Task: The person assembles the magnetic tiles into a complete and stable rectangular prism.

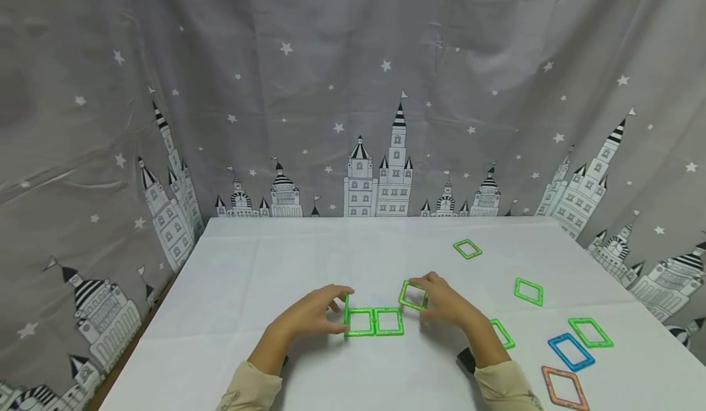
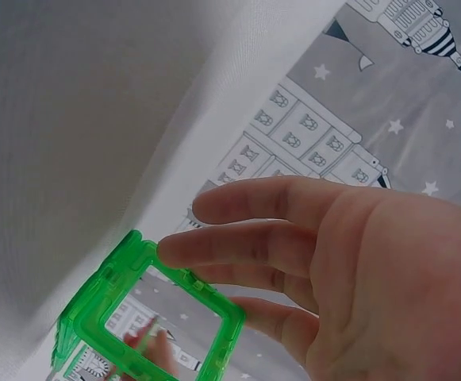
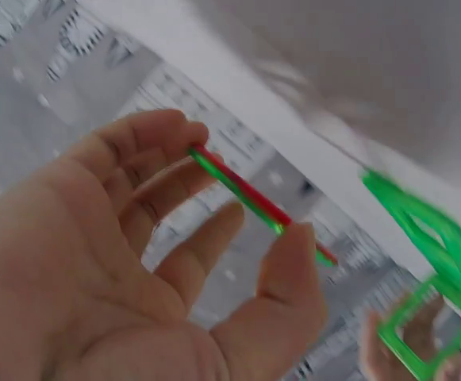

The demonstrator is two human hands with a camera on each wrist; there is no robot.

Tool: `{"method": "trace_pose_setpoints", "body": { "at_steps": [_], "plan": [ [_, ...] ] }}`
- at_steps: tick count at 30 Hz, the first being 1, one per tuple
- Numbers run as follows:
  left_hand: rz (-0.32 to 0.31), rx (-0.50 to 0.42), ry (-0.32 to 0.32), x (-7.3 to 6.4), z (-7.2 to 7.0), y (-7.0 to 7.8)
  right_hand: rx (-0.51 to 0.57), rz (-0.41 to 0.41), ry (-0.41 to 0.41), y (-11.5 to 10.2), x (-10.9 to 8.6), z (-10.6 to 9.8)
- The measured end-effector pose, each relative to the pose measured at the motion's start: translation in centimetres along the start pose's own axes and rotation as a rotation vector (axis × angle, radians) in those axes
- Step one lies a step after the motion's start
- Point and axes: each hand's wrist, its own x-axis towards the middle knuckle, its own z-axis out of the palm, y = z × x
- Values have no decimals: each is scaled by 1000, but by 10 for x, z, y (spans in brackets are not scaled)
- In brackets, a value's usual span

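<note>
Two green square frame tiles lie flat and joined side by side on the white table, a left one and a right one. At their left end a third green frame stands upright. My left hand is beside it, fingers spread and slightly bent; fingertips touch its edge in the left wrist view. Just right of the row, my right hand pinches another green square frame by thumb and fingers, tilted above the table. Its edge shows green and red in the right wrist view.
More square frames lie toward the right: a far green one, a green one, another by my right forearm, a green one near the edge, a blue one and an orange one. A grey curtain hangs behind.
</note>
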Motion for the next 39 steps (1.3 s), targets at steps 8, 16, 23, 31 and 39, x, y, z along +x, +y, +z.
{"method": "trace_pose_setpoints", "body": {
  "at_steps": [8, 16, 23, 31, 39],
  "plan": [
    [3, 2, 7, -2, -1, 1, 111, -298, -66, -44, 2, 13],
    [21, 1, 7, -2, 1, 0, 97, -365, -95, -65, 8, 21],
    [8, 4, 8, -2, -1, 1, 83, -335, -112, -69, 9, 22],
    [-5, 13, 9, -2, -2, 1, 68, -330, -106, -68, 9, 22],
    [6, 19, 29, -3, 1, 1, 80, -337, -101, -70, 8, 20]
  ]
}}
